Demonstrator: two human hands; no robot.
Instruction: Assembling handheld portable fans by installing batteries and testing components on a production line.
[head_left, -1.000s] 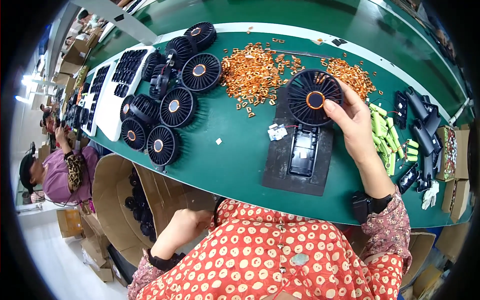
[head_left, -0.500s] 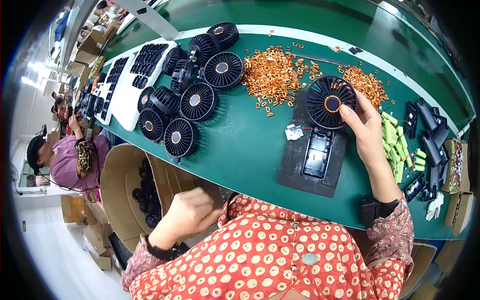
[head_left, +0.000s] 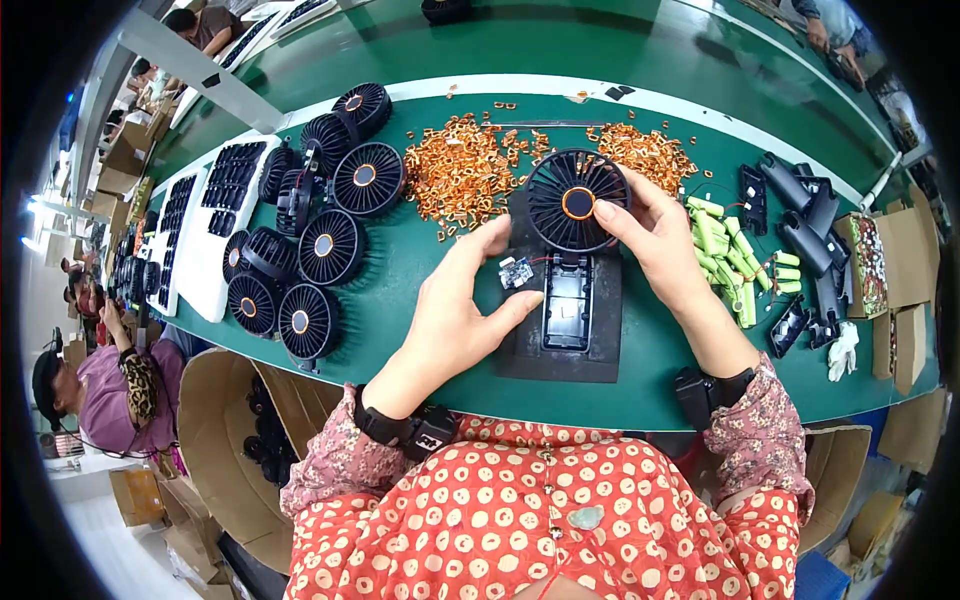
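Note:
A black handheld fan (head_left: 549, 190), its round grille ringed in orange at the hub, lies on a dark mat (head_left: 600, 362). Its open handle shell (head_left: 567, 322) points toward me. My right hand (head_left: 658, 240) grips the fan head by its right side, thumb on the front near the hub. Beside the handle, a small white-and-blue circuit board (head_left: 516, 273) hangs on a thin red wire. Around that board my left hand (head_left: 450, 310) is spread, thumb and fingers apart and holding nothing; the thumb tip is by the shell's left edge.
Several finished-looking fan heads (head_left: 330, 247) stand at left, by white trays (head_left: 232, 190) of black parts. Orange clips (head_left: 460, 172) lie in two heaps behind. Green battery cells (head_left: 730, 260), black handle shells (head_left: 805, 240) and a white glove (head_left: 843, 352) are at right. A cardboard box (head_left: 215, 420) sits below left.
My left hand has come up from beside my body to the circuit board, its fingers opening. The right hand still holds the fan. The whole view has shifted.

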